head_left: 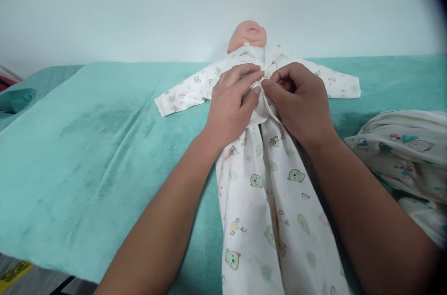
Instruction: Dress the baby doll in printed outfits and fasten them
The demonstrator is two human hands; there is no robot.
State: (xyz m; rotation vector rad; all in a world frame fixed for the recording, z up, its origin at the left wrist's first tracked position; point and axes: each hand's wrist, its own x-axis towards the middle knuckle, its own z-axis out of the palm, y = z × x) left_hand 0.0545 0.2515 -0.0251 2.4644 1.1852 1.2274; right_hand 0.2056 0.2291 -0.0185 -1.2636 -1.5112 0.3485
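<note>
A baby doll [246,34] lies on its back, its head towards the wall. It wears a white printed baby shirt [192,85] and matching long baby trousers [249,206]. My left hand [232,99] rests on the shirt front, thumb and fingertips closing on the cloth at the front opening. Close beside it, my right hand [302,99] pinches the shirt's other front edge between thumb and bent index finger. The fingertips nearly meet at the middle of the chest. Whatever fastener lies between them is mostly hidden. Both sleeves stretch out to the sides.
A teal towel-like cover [87,160] spreads under the doll, up to the pale wall [139,6]. On the right lies a bundled white printed cloth [405,150], next to my right forearm. The cover's front edge shows at lower left, above a floor with a yellow marking [16,272].
</note>
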